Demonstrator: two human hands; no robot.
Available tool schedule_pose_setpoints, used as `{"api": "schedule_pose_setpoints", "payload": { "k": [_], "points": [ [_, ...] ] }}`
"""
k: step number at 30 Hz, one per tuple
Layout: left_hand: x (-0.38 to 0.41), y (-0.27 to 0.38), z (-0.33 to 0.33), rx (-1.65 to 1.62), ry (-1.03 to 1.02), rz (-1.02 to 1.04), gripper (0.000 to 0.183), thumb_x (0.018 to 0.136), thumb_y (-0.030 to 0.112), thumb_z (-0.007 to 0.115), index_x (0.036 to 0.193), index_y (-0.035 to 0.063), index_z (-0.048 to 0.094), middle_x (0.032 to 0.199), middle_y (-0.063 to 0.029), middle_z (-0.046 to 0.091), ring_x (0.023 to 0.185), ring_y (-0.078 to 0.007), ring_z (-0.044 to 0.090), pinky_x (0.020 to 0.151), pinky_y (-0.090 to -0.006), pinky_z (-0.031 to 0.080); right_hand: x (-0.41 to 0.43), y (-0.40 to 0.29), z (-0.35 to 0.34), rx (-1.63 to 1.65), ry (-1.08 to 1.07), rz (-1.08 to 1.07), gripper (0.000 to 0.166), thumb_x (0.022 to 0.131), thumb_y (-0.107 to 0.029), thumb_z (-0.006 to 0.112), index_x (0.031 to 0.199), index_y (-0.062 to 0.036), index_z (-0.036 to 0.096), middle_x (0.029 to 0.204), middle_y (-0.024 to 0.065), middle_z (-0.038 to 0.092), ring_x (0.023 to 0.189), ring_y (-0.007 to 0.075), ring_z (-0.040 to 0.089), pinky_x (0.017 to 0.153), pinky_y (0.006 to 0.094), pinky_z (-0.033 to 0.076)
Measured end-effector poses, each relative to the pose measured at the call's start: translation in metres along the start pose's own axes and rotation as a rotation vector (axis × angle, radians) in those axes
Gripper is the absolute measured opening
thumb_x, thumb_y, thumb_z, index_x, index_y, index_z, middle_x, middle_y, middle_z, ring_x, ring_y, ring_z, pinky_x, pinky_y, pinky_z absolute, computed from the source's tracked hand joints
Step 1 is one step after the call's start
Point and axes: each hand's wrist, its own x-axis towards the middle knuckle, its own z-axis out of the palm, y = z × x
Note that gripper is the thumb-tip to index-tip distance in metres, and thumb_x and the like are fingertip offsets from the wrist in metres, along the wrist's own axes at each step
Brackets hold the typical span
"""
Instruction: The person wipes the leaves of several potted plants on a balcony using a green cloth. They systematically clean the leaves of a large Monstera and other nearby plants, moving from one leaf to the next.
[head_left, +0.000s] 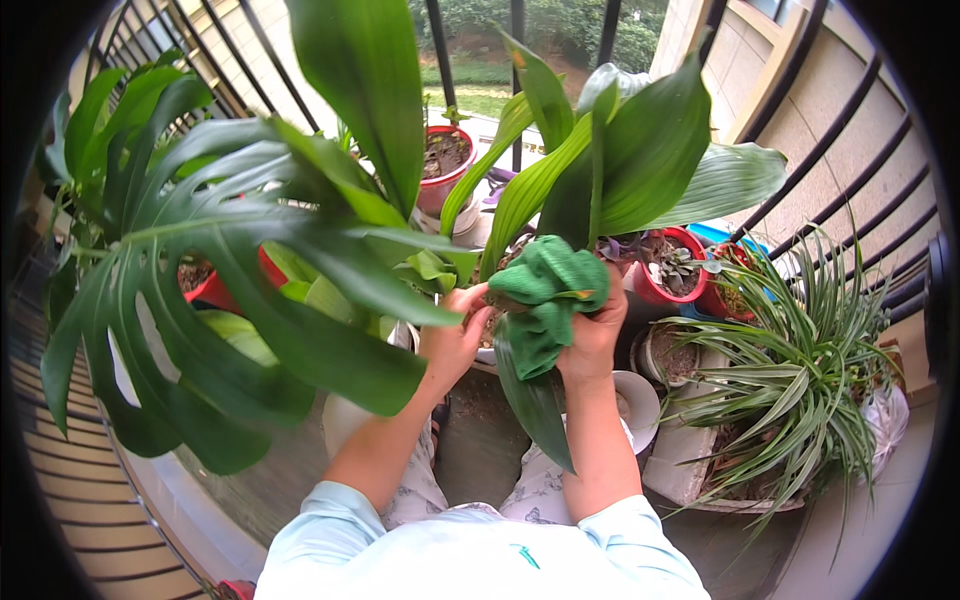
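Note:
A crumpled green cloth is in my right hand, bunched around part of a broad leaf. Below the cloth, a long dark green leaf blade hangs down between my forearms. A small yellowed leaf bit shows among the folds. My left hand is at the cloth's left edge, thumb and forefinger close together; whether they pinch the cloth or a stalk is hidden. Broad upright leaves of a potted plant rise just beyond my hands.
A large monstera leaf reaches over my left forearm. Red pots stand at the right, near a spider plant in a white trough. Black railing bars run behind. A white round dish lies beside my right forearm.

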Motion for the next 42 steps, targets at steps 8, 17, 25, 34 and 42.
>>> {"api": "schedule_pose_setpoints", "payload": {
  "k": [8, 17, 25, 34, 42],
  "points": [
    [0.011, -0.010, 0.007, -0.084, 0.005, -0.088, 0.035, 0.086, 0.003, 0.066, 0.120, 0.0059, 0.061, 0.085, -0.0031, 0.061, 0.068, -0.0086, 0.055, 0.062, -0.0242, 0.046, -0.003, -0.007, -0.025, 0.297, 0.073, 0.055, 0.042, 0.086, -0.011, 0.062, 0.127, -0.0055, 0.053, 0.121, 0.0149, 0.060, 0.105, 0.0260, 0.062, 0.092, 0.0408, 0.051],
    [0.009, 0.001, 0.002, -0.215, 0.007, -0.135, 0.024, 0.088, 0.008, 0.064, 0.111, 0.0025, 0.058, 0.094, -0.0103, 0.066, 0.079, -0.0170, 0.066, 0.069, -0.0297, 0.051, -0.002, -0.035, -0.033, 0.967, -0.231, 0.193, 0.043, 0.089, -0.024, 0.060, 0.125, -0.0026, 0.050, 0.121, 0.0127, 0.057, 0.111, 0.0263, 0.057, 0.102, 0.0416, 0.044],
    [-0.002, -0.042, -0.009, -0.096, 0.204, -0.095, 0.022, 0.091, 0.006, 0.063, 0.112, 0.0065, 0.063, 0.087, -0.0021, 0.066, 0.071, -0.0089, 0.061, 0.064, -0.0231, 0.050, -0.023, -0.048, -0.027, 0.708, -0.165, 0.120, 0.046, 0.089, -0.031, 0.061, 0.126, -0.0052, 0.052, 0.125, 0.0119, 0.057, 0.114, 0.0295, 0.056, 0.102, 0.0464, 0.043],
    [-0.005, -0.053, -0.053, -0.805, 0.247, -0.655, 0.016, 0.085, 0.014, 0.066, 0.101, 0.0113, 0.064, 0.087, -0.0007, 0.064, 0.071, -0.0113, 0.060, 0.065, -0.0257, 0.048, -0.085, -0.038, 0.011, 0.846, -0.233, 0.301, 0.058, 0.092, -0.043, 0.057, 0.137, -0.0075, 0.045, 0.134, 0.0156, 0.052, 0.119, 0.0329, 0.054, 0.102, 0.0509, 0.043],
    [0.026, -0.077, -0.076, -0.689, -0.018, -0.730, 0.023, 0.089, 0.015, 0.067, 0.108, 0.0024, 0.062, 0.098, -0.0061, 0.066, 0.085, -0.0156, 0.064, 0.073, -0.0308, 0.053, -0.134, 0.007, 0.057, 0.875, -0.171, 0.852, 0.039, 0.091, -0.031, 0.063, 0.121, -0.0065, 0.057, 0.112, 0.0071, 0.065, 0.098, 0.0170, 0.064, 0.088, 0.0347, 0.053]
  ]
}}
